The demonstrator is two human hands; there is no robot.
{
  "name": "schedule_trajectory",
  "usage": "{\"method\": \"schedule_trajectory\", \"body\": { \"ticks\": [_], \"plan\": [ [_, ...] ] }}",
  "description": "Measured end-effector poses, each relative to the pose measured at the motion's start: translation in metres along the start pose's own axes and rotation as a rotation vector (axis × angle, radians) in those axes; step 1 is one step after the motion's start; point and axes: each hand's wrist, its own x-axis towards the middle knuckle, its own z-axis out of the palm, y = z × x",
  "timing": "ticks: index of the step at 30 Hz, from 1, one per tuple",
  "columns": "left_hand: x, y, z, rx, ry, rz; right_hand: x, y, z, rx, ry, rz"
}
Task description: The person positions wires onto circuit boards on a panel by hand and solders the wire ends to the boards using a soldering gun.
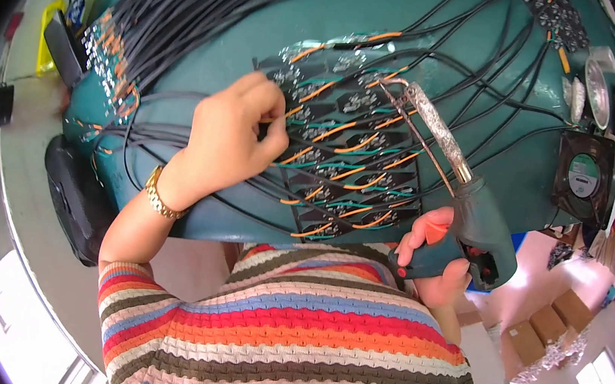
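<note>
My right hand point(433, 256) grips a dark green soldering gun point(482, 219) by its handle, fingers at the orange trigger. The gun's metal tip points up and left, over the far right part of a row of small dark circuit boards point(355, 138). Black cables with orange and green wire ends point(329, 132) lie across these boards. My left hand point(234, 134) is closed in a pinch at the boards' left edge, above several black cables. Its curled fingers hide what they hold, if anything.
A thick bundle of black cables point(190, 19) with bare orange ends lies at the far left of the green tabletop point(250, 34). A square black fan point(584, 178) stands at the right, near a round clear dish point(596, 92). A black case point(75, 200) sits at the left.
</note>
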Motion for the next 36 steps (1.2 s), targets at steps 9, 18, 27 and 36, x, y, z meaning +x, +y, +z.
{"method": "schedule_trajectory", "body": {
  "ticks": [9,18,27,36],
  "plan": [
    [0.141,0.000,0.014,0.149,0.058,0.223,-0.003,-0.005,-0.026,0.015,0.040,-0.234],
    [0.175,0.019,0.069,-0.005,0.116,0.247,0.002,-0.004,-0.036,-0.008,0.054,-0.270],
    [0.056,0.034,0.030,0.027,-0.023,0.055,0.008,-0.009,-0.032,-0.029,0.025,-0.170],
    [0.042,0.031,0.041,-0.127,0.081,0.102,0.003,-0.013,-0.022,-0.309,-0.070,-0.044]
  ]
}}
